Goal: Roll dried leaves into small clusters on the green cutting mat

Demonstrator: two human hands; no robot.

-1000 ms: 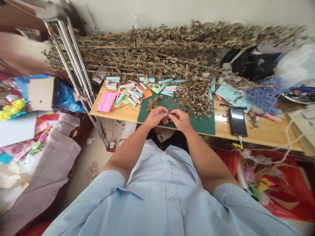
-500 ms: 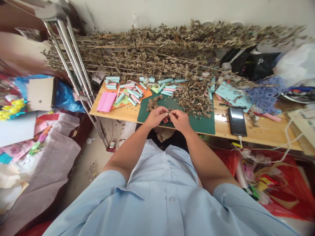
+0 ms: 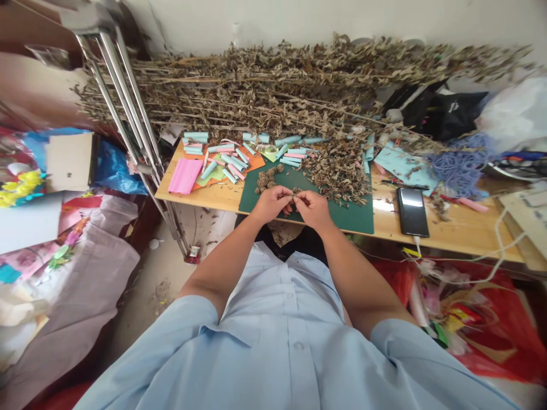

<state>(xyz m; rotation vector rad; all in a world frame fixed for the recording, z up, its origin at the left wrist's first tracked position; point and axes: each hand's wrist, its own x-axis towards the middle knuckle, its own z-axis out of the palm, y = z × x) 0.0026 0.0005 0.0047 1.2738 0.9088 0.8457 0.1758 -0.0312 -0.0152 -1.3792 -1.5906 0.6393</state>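
Left hand (image 3: 272,205) and right hand (image 3: 314,208) of mine pinch one small dried bit (image 3: 294,195) between them.
It is over the near part of the green mat (image 3: 351,220). I think light, even pressure is best here, since such dry stuff may crumble when squeezed hard. Brown clumps (image 3: 265,178) lie just beyond my left hand, the leaf pile (image 3: 337,172) beyond my right, rolled papers (image 3: 232,172) to the left on the desk (image 3: 217,204).

There're 2 hands (image 3: 273,204) (image 3: 314,208), 1 grn mat (image 3: 352,219), 1 ph. (image 3: 412,212) & 1 leaf heap (image 3: 342,173).
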